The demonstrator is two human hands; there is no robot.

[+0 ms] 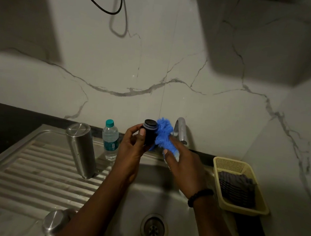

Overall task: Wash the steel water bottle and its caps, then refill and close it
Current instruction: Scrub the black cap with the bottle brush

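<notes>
Steel outer cap (55, 223) lies dome-up at the near edge of the draining surface (28, 171), apart from everything else; smooth and probably wet, so likely slippery, best taken by the rim.

Over the sink basin (160, 205), left hand (131, 150), grip curled round the black inner cap (149, 134), thumb on its side wall. Cap is small, stiff, light; its short axis tilts up and away, flat end toward the wall. Ridged collar near the top looks the surest hold.

Right hand (181, 169), grip closed on the blue brush (163, 136), soft fluffy head pressed against the cap's right side.

Farther left, steel bottle (81, 150) stands inverted on the ribbed drainer, long axis near vertical, leaning slightly. Rigid, slick; grasp mid-body.

Tap (181, 130) at the far edge.
</notes>
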